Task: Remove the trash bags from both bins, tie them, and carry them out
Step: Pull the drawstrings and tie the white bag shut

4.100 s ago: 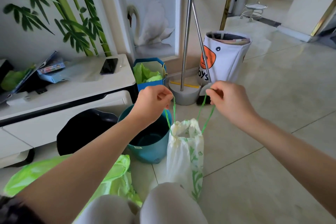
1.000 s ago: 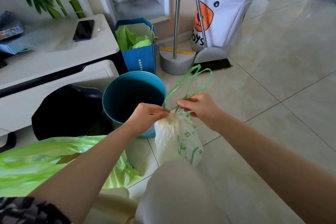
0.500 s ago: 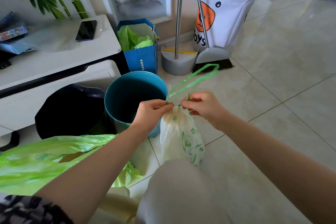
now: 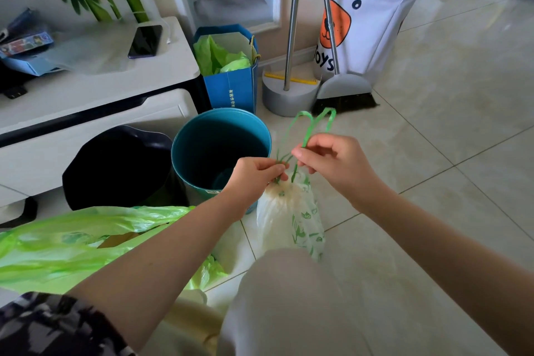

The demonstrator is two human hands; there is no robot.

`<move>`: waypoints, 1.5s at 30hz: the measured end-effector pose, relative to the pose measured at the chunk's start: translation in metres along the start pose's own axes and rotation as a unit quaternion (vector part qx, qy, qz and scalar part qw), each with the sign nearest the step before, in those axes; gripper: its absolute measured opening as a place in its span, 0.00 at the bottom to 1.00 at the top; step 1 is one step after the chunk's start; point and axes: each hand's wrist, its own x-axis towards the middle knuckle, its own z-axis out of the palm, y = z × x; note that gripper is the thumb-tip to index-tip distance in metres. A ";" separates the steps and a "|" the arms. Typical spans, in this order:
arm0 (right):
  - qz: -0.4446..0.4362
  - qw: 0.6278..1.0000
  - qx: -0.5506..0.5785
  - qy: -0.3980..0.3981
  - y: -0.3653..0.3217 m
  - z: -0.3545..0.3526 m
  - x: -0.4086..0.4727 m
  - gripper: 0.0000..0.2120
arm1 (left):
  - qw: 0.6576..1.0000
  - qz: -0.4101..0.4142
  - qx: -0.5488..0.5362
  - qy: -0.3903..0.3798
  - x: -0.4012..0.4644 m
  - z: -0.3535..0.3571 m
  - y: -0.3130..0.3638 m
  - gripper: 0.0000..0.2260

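A white trash bag with green leaf print [image 4: 291, 217] stands on the floor tiles, its mouth cinched tight. My left hand [image 4: 254, 173] pinches the green drawstring [image 4: 310, 127] right at the gathered neck. My right hand [image 4: 332, 162] grips the same drawstring a little higher, and its two loops stick up above both hands. A teal bin [image 4: 202, 139] stands just behind the bag with no liner in it. A black bin [image 4: 115, 165] sits to its left. A light green trash bag [image 4: 72, 246] lies loose on the floor at the lower left, partly behind my left forearm.
A white low cabinet [image 4: 95, 84] with a phone [image 4: 145, 41] on it runs along the left. A blue paper bag [image 4: 231, 72], a broom and dustpan set [image 4: 318, 87] and a white toy basket [image 4: 372, 20] stand at the wall. My knee [image 4: 286, 298] fills the bottom middle.
Four seconds ago my hands pulled the drawstring apart above an open-necked bag. They have since come together at the cinched neck. In the last half second the loops stood up straighter.
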 end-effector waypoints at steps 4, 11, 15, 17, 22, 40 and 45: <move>-0.020 0.999 0.030 0.019 -0.013 -0.001 0.006 0.04 | 1.000 -0.008 0.014 -0.027 -0.002 -0.003 0.001 0.07; 0.174 0.980 0.061 0.075 0.022 -0.004 0.019 0.06 | 1.000 -0.006 0.018 -0.018 0.001 -0.009 -0.004 0.05; 0.195 0.965 0.129 0.115 0.030 -0.010 0.019 0.05 | 0.998 -0.011 0.058 0.011 0.002 -0.013 -0.008 0.04; 0.183 0.963 0.149 0.126 0.028 -0.013 0.020 0.05 | 0.996 -0.013 0.084 0.029 0.003 -0.015 -0.010 0.05; 0.164 0.953 0.194 0.167 0.017 -0.021 0.025 0.08 | 0.996 -0.039 0.072 0.041 0.004 -0.021 -0.011 0.03; -0.149 0.983 -0.022 0.102 -0.045 -0.024 0.017 0.10 | 0.986 -0.137 -0.057 0.078 0.008 -0.007 0.003 0.11; -0.157 0.983 -0.026 0.086 -0.047 -0.021 0.015 0.12 | 0.994 -0.104 0.011 -0.034 0.004 -0.003 0.000 0.15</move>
